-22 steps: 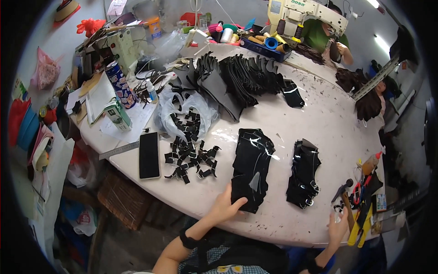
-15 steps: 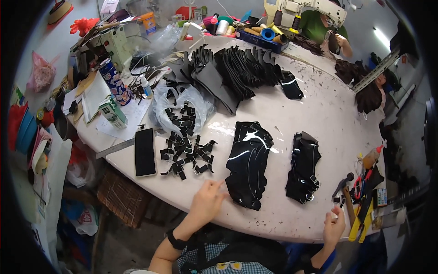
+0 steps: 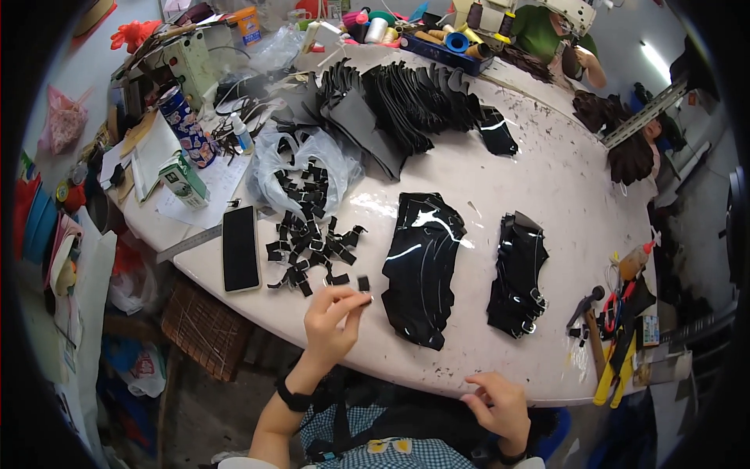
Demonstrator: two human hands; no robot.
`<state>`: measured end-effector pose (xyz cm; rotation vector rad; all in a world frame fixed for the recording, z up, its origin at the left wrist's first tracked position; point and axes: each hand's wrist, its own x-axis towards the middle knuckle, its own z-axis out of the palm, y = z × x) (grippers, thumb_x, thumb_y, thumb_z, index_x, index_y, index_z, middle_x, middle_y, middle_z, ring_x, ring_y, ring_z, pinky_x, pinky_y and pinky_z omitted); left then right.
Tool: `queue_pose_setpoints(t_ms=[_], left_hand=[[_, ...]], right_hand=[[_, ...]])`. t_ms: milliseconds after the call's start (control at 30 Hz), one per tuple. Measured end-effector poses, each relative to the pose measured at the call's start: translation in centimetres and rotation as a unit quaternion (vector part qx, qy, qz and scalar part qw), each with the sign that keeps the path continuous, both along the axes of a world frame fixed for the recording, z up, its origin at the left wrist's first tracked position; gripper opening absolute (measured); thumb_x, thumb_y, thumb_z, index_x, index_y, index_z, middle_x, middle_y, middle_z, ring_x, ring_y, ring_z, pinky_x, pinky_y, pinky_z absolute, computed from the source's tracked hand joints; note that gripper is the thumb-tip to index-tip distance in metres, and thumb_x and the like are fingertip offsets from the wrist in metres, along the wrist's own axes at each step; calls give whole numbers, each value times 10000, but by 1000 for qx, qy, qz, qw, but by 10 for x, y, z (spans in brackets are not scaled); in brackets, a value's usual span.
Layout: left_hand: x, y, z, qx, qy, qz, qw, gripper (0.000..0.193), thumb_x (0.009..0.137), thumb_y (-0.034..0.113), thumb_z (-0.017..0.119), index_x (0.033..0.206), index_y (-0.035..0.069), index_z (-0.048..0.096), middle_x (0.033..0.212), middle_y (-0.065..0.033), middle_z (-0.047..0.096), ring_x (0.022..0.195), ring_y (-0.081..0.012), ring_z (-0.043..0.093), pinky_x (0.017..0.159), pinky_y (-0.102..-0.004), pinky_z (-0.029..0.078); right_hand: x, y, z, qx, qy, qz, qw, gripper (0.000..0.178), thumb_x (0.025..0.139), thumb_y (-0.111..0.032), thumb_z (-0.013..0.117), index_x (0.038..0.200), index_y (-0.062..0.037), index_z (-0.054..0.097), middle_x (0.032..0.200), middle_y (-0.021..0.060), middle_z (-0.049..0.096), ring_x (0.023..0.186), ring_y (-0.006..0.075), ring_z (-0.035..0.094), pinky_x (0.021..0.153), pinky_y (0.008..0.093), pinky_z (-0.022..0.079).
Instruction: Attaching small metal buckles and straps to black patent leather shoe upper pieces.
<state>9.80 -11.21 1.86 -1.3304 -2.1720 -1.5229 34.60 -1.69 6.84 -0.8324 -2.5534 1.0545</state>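
Observation:
My left hand [image 3: 332, 322] is closed, thumb and forefinger pinched at a small black buckle strap [image 3: 363, 283] with a bit of metal at its lower end. Just beyond it lies a loose heap of similar black straps with buckles [image 3: 312, 248], spilling from a clear plastic bag [image 3: 269, 184]. To the right of this hand is a stack of glossy black cut pieces [image 3: 422, 270]. My right hand [image 3: 500, 406] hovers at the table's front edge, fingers apart and nothing visible in them. Farther right sits a smaller stack of glossy black pieces [image 3: 517, 273], with buckles at its near end.
A phone [image 3: 240, 248] lies left of the straps. Fanned black pieces [image 3: 414, 105] spread across the back. On the right are a hammer [image 3: 594, 328], yellow-handled tool [image 3: 615, 379] and glue bottle [image 3: 637, 258]. Beyond the table, another person [image 3: 547, 47] sits by a sewing machine.
My left hand has shifted left and now pinches a buckle strap. My right hand has moved left from beside the hammer to the front edge. The view has shifted slightly.

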Motion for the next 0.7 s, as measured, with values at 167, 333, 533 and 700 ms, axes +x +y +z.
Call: queue_pose_setpoints(t_ms=[167, 333, 533, 700], left_hand=[[39, -19, -3, 101, -505, -213, 830, 113, 760, -34, 595, 867, -17, 563, 816, -84, 605, 745, -153, 608, 657, -242, 482], [60, -22, -2, 61, -616, -272, 737, 102, 808, -8, 550, 901, -30, 513, 877, -99, 599, 808, -160, 606, 722, -266, 501], [68, -26, -5, 78, -394, -278, 872, 165, 715, -95, 562, 852, -3, 564, 847, -89, 607, 756, -187, 601, 678, -280, 486], [62, -23, -8, 62, -5, -334, 941, 291, 519, -49, 589, 793, 46, 604, 853, -44, 613, 796, -226, 565, 655, -317, 433]], right_hand=[[-15, -3, -10, 12, 34, 129, 991, 278, 711, -154, 675, 943, -47, 565, 793, 57, 588, 545, 130, 580, 488, 244, 441], [-34, -6, -20, -98, 66, 119, 986, 265, 716, -158, 675, 916, -30, 557, 792, 70, 590, 534, 139, 574, 467, 243, 435], [-41, -2, -35, -197, 64, 119, 971, 237, 818, -210, 566, 933, -6, 534, 775, 72, 597, 530, 132, 560, 494, 221, 438], [-36, -3, -52, -578, 111, 147, 795, 292, 928, -242, 348, 996, 10, 477, 751, 63, 571, 552, 116, 560, 481, 212, 434]])
